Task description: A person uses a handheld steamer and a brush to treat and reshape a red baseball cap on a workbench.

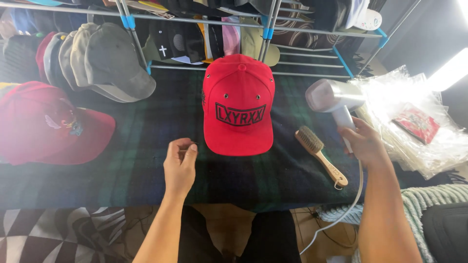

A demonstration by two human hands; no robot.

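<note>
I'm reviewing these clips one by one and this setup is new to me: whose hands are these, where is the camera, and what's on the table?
There is one picture, from a camera on the person's head looking down at their own bare hands. The right hand grips a white handheld steamer-like appliance with a cord. The left hand hovers loosely curled, holding nothing visible. On the dark plaid cloth stands a red cap, with a wooden brush beside it. More caps hang on a rack behind.

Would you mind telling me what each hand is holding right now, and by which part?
The right hand grips a white handheld steamer by its handle. The left hand holds nothing visible; its fingertips are pinched together near the red cap.
</note>
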